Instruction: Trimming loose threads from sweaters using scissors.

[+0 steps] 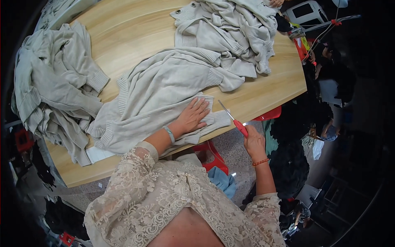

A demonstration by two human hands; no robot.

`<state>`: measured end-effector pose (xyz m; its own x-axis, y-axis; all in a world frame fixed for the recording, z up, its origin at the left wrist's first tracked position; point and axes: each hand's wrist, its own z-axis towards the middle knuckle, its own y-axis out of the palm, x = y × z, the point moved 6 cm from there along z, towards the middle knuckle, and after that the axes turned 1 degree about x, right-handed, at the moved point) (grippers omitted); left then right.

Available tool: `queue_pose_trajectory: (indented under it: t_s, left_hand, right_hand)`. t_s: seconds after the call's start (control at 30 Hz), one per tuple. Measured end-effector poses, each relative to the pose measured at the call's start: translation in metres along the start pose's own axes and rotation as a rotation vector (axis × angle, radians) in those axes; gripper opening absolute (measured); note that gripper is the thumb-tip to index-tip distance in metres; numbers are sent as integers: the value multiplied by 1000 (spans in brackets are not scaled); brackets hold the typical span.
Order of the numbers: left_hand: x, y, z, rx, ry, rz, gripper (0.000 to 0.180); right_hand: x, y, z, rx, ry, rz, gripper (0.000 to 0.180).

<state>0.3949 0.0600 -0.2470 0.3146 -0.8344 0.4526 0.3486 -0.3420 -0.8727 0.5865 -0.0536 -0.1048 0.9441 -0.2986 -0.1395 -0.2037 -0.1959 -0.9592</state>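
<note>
A light grey knit sweater (160,82) lies spread over the wooden table in front of me, its ribbed cuffs and hem showing. My left hand (191,116) rests flat on it near the table's front edge, fingers stretched out over a ribbed part. My right hand (254,144) is closed around the red handle of a pair of slim scissors (239,126). Their narrow metal blades point up and left, just right of the ribbed cuff (222,118) and apart from it. The far part of the handle is hidden in my palm.
Piles of similar grey sweaters lie at the left (53,78) and far right (234,29) of the wooden table (127,20). Another person's hand (276,3) shows at the far edge. A red stool (214,156) stands below the front edge; dark heaps (288,164) lie to the right.
</note>
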Motion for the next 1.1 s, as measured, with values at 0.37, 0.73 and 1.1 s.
queue_pose_trajectory:
  t_s: [0.37, 0.73, 1.1]
  left_hand:
    - [-3, 7, 1, 0, -41, -43, 61]
    - [-5, 16, -4, 14, -83, -106, 60]
    - [7, -7, -22, 133, -71, -67, 58]
  right_hand:
    - [-74, 10, 42, -207, -333, 108, 14]
    - [-56, 22, 59, -317, -393, 28, 15]
    - [-77, 4, 44, -363, -440, 147, 28]
